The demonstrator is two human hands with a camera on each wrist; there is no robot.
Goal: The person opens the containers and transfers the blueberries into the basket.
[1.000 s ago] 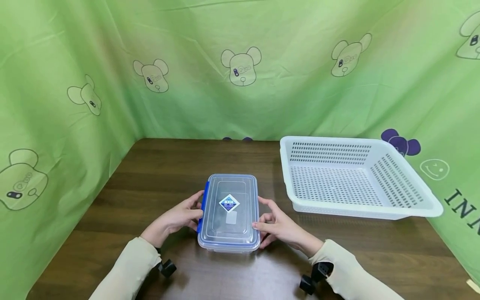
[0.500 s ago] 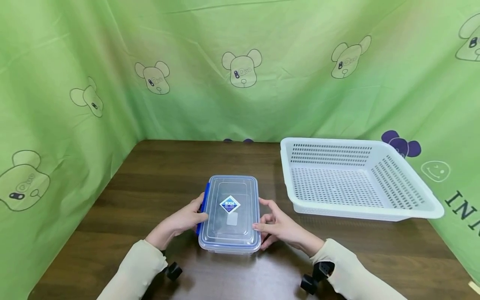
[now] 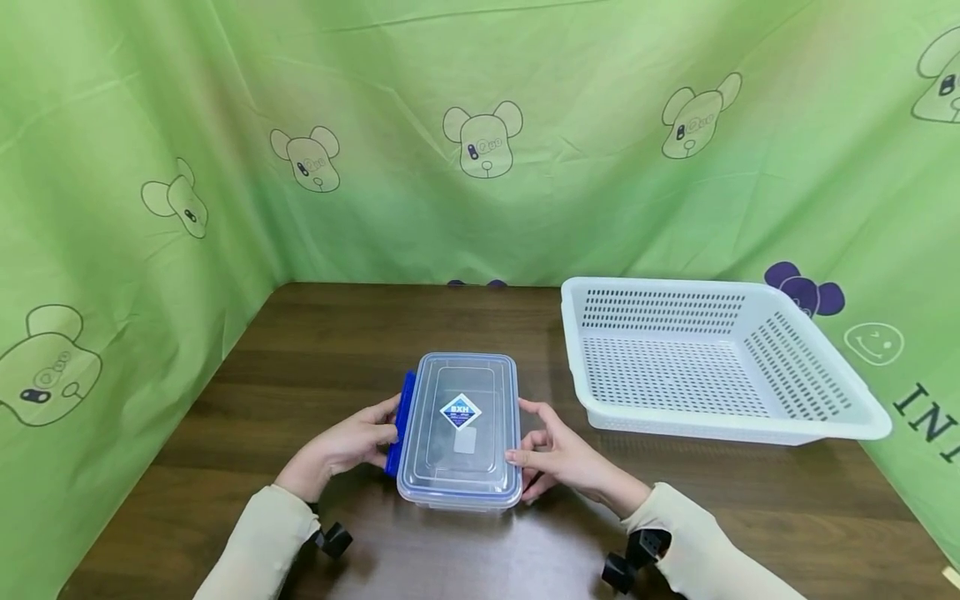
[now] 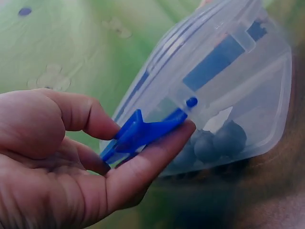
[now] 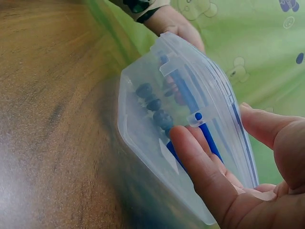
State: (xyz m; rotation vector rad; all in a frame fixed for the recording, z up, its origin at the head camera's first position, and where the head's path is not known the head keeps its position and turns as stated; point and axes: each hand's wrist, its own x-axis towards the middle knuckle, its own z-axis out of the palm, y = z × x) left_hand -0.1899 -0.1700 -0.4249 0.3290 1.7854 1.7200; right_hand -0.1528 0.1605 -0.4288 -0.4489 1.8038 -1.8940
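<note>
A clear plastic food container (image 3: 459, 429) with a blue-edged lid sits on the table, a diamond-shaped label on top. Its left-side blue latch (image 4: 150, 131) is swung outward from the lid. My left hand (image 3: 341, 443) pinches this latch between thumb and fingers. On the opposite side my right hand (image 3: 558, 454) grips the container, thumb at the lid's edge and fingers along the wall. Another blue latch (image 5: 209, 143) shows by the right fingers. Through the wall, several dark blue round things (image 4: 214, 140), like blueberries, are visible inside.
A white perforated plastic basket (image 3: 678, 427) stands at the right rear on the brown wooden table (image 3: 330, 333). A green patterned curtain (image 3: 405, 217) hangs around the back and sides. Black devices (image 3: 333, 540) are strapped to both wrists.
The left thumb moved onto the lid's edge, then back left with the blue latch, which now stands out from the lid. The right hand and container stay almost still.
</note>
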